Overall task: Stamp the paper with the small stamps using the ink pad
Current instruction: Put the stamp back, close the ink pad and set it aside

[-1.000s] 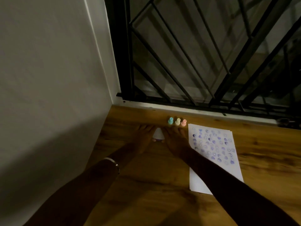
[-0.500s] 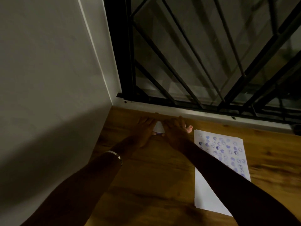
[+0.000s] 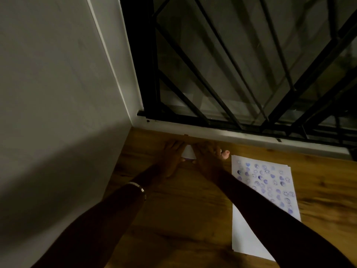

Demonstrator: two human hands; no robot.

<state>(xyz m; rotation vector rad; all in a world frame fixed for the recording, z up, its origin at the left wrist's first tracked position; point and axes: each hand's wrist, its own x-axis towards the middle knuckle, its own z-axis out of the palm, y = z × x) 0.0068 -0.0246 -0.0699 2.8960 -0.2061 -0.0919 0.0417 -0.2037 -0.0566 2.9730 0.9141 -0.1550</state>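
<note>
Both arms stretched forward over wooden floor toward window grille. Left hand and right hand flank small white ink pad, fingers laid against its sides, holding it between them. Bracelet on left wrist. Pink stamp peeks out just beyond right hand. Paper, purple-stamped, lies right, partly under right forearm.

Dim room corner, plain grey wall on the left, black diagonal-barred window grille ahead (dark glass behind it), white sill along its base, wood-grain floor below
</note>
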